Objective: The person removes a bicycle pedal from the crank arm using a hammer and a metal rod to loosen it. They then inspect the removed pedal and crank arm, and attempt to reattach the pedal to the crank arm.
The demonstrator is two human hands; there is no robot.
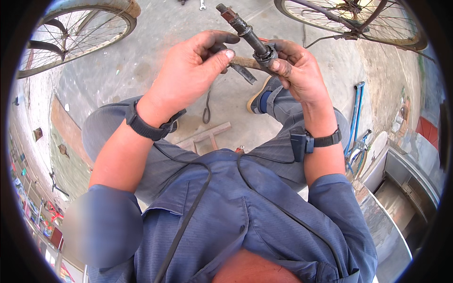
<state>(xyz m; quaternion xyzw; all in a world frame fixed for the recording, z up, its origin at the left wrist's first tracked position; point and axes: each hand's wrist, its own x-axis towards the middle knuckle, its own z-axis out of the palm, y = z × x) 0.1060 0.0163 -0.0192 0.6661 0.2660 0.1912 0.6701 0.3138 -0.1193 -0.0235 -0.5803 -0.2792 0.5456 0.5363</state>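
Note:
My right hand is closed around the lower end of a greasy bicycle axle, tilted up to the left. The axle has a rusty, squared upper end and a dark ring-shaped cup low on it, beside my thumb. Facing it, my left hand pinches a hammer by its dark metal head, whose narrow end points down and right. The hammer's wooden handle runs rightward behind the axle toward my right hand, where its end is hidden. Dark grease marks the fingers of both hands.
Bicycle wheels stand at the far left and far right. A wrench lies on the floor ahead. Between my legs are a metal frame piece and a looped rod. A blue bicycle frame and metal cabinet are at right.

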